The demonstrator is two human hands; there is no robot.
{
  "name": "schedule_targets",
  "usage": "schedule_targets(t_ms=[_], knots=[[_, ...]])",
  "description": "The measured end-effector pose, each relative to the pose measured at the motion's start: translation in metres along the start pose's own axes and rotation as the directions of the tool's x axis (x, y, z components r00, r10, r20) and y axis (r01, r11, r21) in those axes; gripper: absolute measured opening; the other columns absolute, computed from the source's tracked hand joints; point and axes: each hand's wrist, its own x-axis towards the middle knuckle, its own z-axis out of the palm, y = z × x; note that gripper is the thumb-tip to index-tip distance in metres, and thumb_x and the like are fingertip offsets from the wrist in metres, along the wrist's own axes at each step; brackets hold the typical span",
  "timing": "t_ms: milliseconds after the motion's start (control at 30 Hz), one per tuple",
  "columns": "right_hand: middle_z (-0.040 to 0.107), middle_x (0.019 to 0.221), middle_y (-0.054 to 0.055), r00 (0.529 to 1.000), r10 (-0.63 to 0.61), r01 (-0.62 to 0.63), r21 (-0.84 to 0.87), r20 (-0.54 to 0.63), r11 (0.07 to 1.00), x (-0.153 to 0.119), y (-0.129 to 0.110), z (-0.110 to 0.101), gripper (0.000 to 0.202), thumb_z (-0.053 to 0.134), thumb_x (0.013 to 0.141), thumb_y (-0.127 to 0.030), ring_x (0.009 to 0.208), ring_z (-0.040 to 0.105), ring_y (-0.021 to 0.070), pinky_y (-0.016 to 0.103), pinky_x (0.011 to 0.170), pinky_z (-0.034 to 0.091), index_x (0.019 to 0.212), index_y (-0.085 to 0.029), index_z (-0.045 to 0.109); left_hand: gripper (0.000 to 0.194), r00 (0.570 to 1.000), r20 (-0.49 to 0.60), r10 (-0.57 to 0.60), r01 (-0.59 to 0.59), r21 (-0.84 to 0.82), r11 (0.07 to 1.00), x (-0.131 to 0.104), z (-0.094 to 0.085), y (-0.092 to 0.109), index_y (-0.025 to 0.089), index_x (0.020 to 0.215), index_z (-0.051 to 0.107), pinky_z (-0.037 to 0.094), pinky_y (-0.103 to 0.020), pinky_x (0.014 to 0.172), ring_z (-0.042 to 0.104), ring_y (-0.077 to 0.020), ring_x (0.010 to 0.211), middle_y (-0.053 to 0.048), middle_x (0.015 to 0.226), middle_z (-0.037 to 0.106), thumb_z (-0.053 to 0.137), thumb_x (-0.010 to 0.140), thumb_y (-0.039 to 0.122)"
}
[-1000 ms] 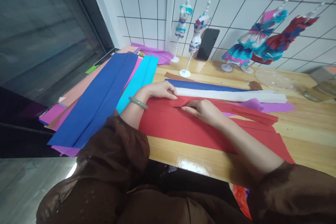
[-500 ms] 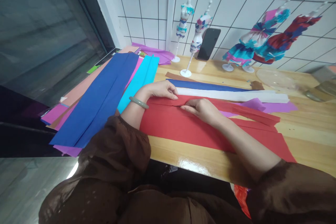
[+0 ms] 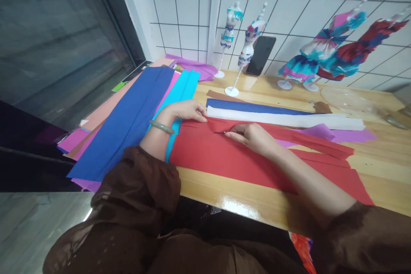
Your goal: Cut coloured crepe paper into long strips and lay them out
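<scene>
I have twelve o'clock at the top of the view and the right hand (image 3: 252, 137) as the hub. Its fingers pinch a slim, dark, pointed tool (image 3: 220, 132), tip toward nine o'clock, low over the red sheet (image 3: 208, 154), which lies flat on the desk (image 3: 208, 177) under both hands. At ten o'clock the left hand (image 3: 189, 111) is at the sheet's far edge, thumb and forefinger close together; I can't tell whether they grip it.

My first worry is the left fingertips: they sit near the tool's line, so a slip could nick them. With so light a hold, the sheet could also skid or pucker, and the line would wander. The right forearm, reaching over the sheet, might drag it askew.

The red stuff looks thin, matt and slightly crinkled, like crepe paper; a long red strip (image 3: 321, 140) splays from it at three o'clock. Beyond, the white strip (image 3: 282, 119) looks soft and layered, the blue strip (image 3: 250, 106) flat and narrow. The desk is smooth, glossy wood, probably slippery under paper.
</scene>
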Motion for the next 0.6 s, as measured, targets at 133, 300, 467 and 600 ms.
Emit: schedule_targets(t_ms=[133,300,467,600], knots=[[0.063,0.062,0.004,1.0,-0.009,0.009,-0.01,-0.019,1.0,0.004,-0.003,0.002,0.049,0.039,0.083,-0.059,0.055,0.051,0.0146,0.026,0.053,0.034,0.075,-0.02,0.067,0.024,1.0,-0.008,0.008,-0.009,-0.045,0.999,0.0,0.001,-0.005,0.018,0.086,0.07,0.04,-0.023,0.067,0.059,-0.0132,0.076,-0.001,0.083,0.069,0.066,0.069,0.034],[0.066,0.07,0.004,1.0,-0.004,0.004,0.009,0.002,1.0,0.011,-0.006,0.006,0.043,0.041,0.084,-0.055,0.059,0.054,0.0156,0.026,0.055,0.036,0.084,-0.021,0.068,0.028,0.999,-0.013,-0.047,0.046,-0.092,0.995,-0.004,-0.001,-0.006,0.018,0.087,0.069,0.041,-0.023,0.067,0.06,-0.0141,0.076,-0.001,0.083,0.069,0.068,0.066,0.036],[0.064,0.065,0.003,1.0,-0.003,0.003,-0.02,-0.011,1.0,0.014,-0.007,0.008,0.044,0.04,0.085,-0.055,0.058,0.052,0.0154,0.026,0.056,0.035,0.08,-0.021,0.067,0.027,0.998,-0.003,-0.065,0.064,-0.116,0.991,-0.007,0.0,-0.002,0.017,0.086,0.069,0.041,-0.024,0.065,0.059,-0.0142,0.073,-0.002,0.079,0.069,0.068,0.066,0.035],[0.063,0.064,0.004,0.999,-0.02,0.019,-0.024,-0.035,1.0,0.013,-0.007,0.008,0.046,0.038,0.085,-0.056,0.057,0.051,0.0157,0.027,0.056,0.035,0.078,-0.02,0.067,0.025,0.998,-0.014,-0.069,0.066,-0.13,0.989,-0.007,0.0,-0.001,0.016,0.083,0.069,0.04,-0.025,0.064,0.058,-0.0135,0.069,-0.001,0.074,0.068,0.068,0.066,0.034]])
